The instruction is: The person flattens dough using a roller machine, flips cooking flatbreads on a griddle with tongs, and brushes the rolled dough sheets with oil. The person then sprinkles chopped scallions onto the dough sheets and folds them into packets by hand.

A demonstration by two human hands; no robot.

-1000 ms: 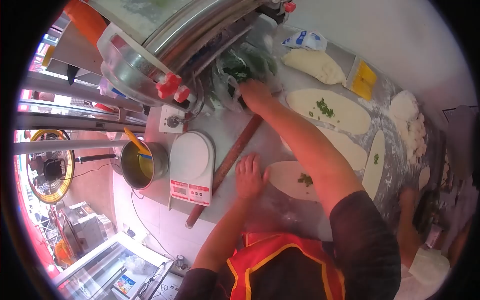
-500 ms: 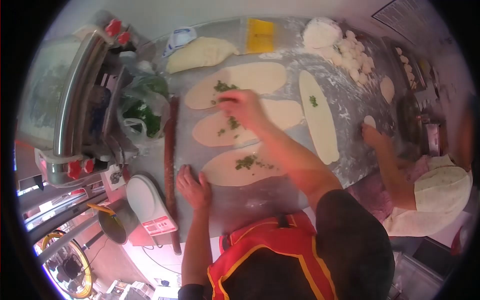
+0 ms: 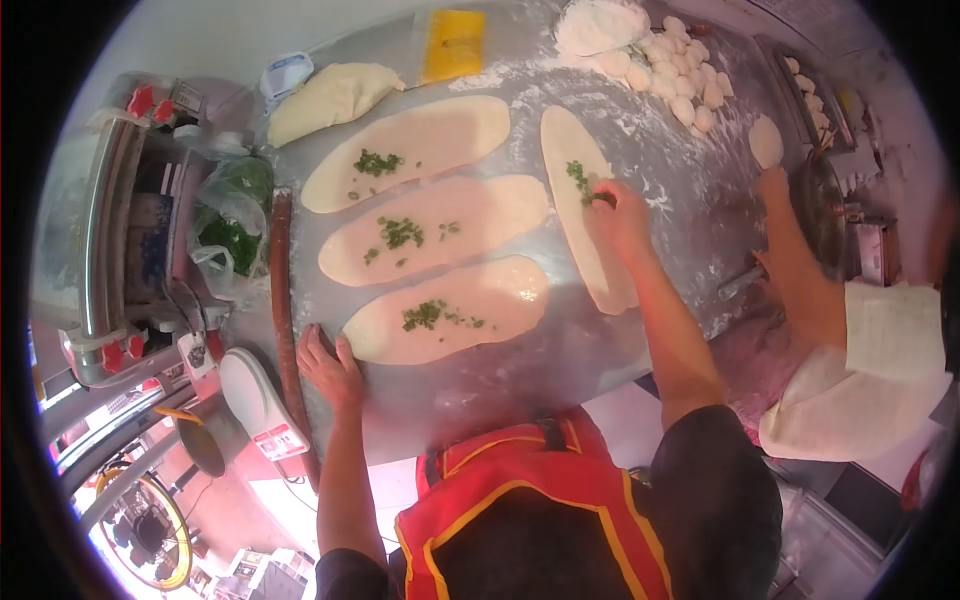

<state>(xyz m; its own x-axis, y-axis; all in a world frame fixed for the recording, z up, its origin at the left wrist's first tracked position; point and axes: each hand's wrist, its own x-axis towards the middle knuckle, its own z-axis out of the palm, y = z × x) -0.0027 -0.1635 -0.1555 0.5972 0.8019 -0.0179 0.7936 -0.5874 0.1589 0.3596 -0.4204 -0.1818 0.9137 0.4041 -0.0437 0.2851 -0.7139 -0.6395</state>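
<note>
My right hand [image 3: 622,218] pinches chopped green herbs over the upright dough strip [image 3: 580,235] on the right, beside a small green heap on it. My left hand [image 3: 330,372] rests on the worktop with its fingers spread, between the rolling pin [image 3: 284,320] and the nearest flat dough oval [image 3: 470,300]. Above that one lie a middle oval [image 3: 500,205] and a far oval [image 3: 455,125]. Each carries chopped greens. A clear plastic bag [image 3: 232,225] of greens stands left of the pin.
A thick dough piece [image 3: 335,100], a yellow packet [image 3: 453,45], flour [image 3: 600,25] and many dough balls [image 3: 680,75] sit at the back. A scale [image 3: 255,395] and a metal machine [image 3: 100,235] stand left. At right, a co-worker's arm [image 3: 800,240] reaches over the table.
My right hand has gone from the bag of greens, across the ovals, to the right strip. Greens now lie on the middle oval. The view has swung round.
</note>
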